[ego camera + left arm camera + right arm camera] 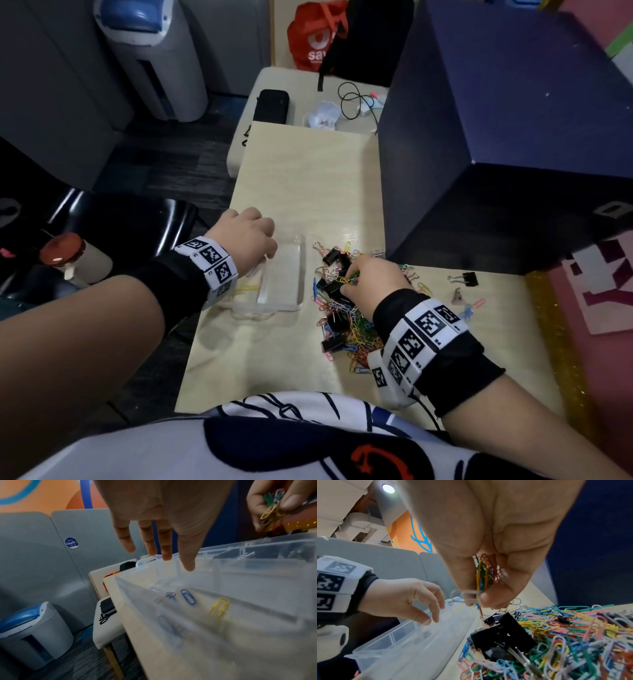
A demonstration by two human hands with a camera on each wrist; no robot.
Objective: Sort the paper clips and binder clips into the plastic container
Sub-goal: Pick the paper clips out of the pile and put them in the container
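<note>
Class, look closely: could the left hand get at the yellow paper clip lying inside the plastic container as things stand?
Probably yes: the left hand hovers over the open plastic container, with nothing covering the yellow paper clip.

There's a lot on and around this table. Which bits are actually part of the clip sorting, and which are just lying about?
Part of the job:
plastic container, steadied by the left hand
pile of paper clips
black binder clips
bunch of paper clips pinched in the right hand

Just lying about:
red bag
black pouch
cable
blue box

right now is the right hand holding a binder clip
No, the right hand pinches a bunch of coloured paper clips; the black binder clips lie on the table below.
</note>
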